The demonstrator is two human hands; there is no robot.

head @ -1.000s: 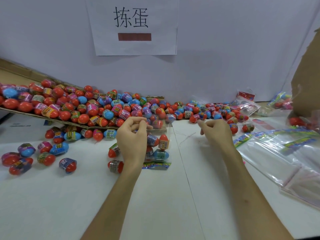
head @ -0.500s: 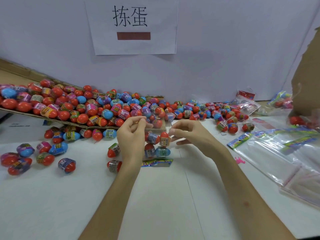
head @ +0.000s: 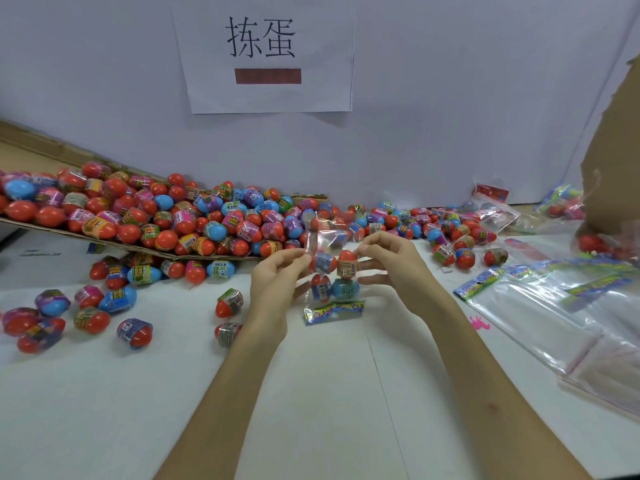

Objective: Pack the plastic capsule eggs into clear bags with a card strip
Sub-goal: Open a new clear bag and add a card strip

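Note:
A clear bag (head: 333, 275) holding several capsule eggs hangs upright above the white table, its colourful card strip (head: 334, 311) at the bottom end. My left hand (head: 273, 282) pinches the bag's left side near the top. My right hand (head: 391, 265) pinches its right side at the same height. The bag's open top flap (head: 327, 239) stands up between my fingers. A big heap of red, blue and pink capsule eggs (head: 173, 216) lies behind, partly on a cardboard sheet (head: 41, 226).
Loose eggs (head: 86, 306) are scattered at the left, two more (head: 228, 317) beside my left wrist. A stack of empty clear bags with card strips (head: 554, 306) lies at the right. Filled bags (head: 495, 209) sit at the back right beside a cardboard box (head: 616, 161).
My right hand came in from the right and took hold of the bag's right side. The bag has risen and turned more upright between both hands.

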